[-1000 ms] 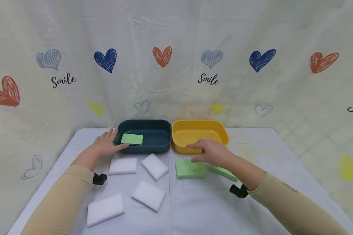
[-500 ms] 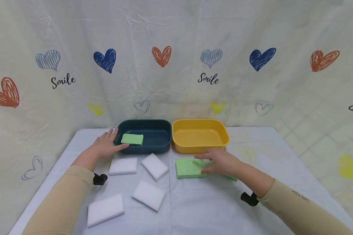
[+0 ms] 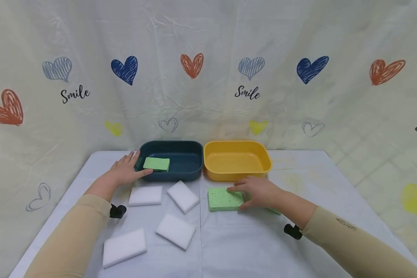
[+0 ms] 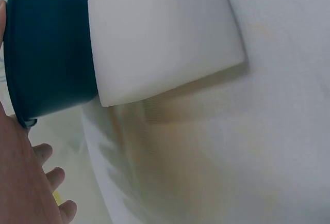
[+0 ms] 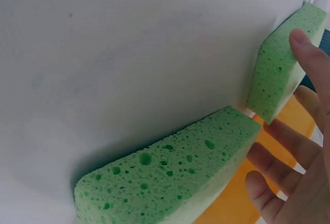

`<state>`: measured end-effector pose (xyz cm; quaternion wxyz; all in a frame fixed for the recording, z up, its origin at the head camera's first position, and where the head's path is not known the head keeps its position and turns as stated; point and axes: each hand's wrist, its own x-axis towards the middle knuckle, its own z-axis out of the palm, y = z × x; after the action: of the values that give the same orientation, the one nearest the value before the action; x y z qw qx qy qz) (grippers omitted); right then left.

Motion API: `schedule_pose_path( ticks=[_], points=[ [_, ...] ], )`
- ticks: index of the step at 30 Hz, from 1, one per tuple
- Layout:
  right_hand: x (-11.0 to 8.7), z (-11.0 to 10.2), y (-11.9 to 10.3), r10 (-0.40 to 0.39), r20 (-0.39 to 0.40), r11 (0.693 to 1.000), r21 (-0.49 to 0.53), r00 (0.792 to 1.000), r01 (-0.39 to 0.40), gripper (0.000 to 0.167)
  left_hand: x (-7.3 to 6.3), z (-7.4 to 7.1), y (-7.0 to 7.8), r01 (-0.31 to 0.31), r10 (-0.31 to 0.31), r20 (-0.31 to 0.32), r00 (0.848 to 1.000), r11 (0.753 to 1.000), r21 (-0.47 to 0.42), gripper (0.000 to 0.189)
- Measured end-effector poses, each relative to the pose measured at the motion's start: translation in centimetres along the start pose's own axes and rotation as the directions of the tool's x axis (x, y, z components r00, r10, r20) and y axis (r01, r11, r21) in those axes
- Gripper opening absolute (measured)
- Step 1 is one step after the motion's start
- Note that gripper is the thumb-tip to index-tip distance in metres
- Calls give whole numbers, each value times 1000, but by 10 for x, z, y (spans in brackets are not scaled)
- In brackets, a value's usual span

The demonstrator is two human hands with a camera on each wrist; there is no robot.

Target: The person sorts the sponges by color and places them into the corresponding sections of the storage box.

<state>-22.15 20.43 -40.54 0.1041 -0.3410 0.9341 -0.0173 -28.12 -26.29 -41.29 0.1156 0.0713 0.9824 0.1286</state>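
My left hand (image 3: pixel 122 170) rests at the left corner of a dark teal tub (image 3: pixel 185 159), fingers spread along its side and thumb on the front rim. A green sponge (image 3: pixel 156 164) lies inside that tub. Over the right side of the table, my right hand (image 3: pixel 258 191) hovers with thumb and fingers apart at the right end of a green sponge (image 3: pixel 220 200); whether it touches is unclear. Beneath this hand, a second green sponge (image 3: pixel 274 211) is mostly hidden in the head view. The right wrist view shows that second sponge (image 5: pixel 165 167) up close, beside the fingers.
A yellow tub (image 3: pixel 236 158) stands against the teal one's right side. Several white sponges lie on the left half of the table, including one (image 3: pixel 145 196) just in front of the teal tub. A printed curtain (image 3: pixel 208 104) hangs behind the table.
My right hand has moved right and down from the yellow tub's front, then slightly left toward the green sponge. My left hand has stayed at the teal tub.
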Motion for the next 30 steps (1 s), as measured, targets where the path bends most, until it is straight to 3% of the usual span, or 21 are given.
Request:
schedule_pose_path(
  ticks=[11,20,30],
  points=[
    [0,3,2,-32,-11,999,-28,999,32,65,1,1,-3,-4,4,-14,1000,1000,-13,120],
    [-14,-9,2,-107,-132,994,-38,985,103,55,3,3,-2,-3,3,-4,1000,1000,-13,119],
    [-18,-33,3,-83,-192,996,-30,978,79,52,3,2,-3,-5,4,-16,1000,999,-49,122]
  ],
)
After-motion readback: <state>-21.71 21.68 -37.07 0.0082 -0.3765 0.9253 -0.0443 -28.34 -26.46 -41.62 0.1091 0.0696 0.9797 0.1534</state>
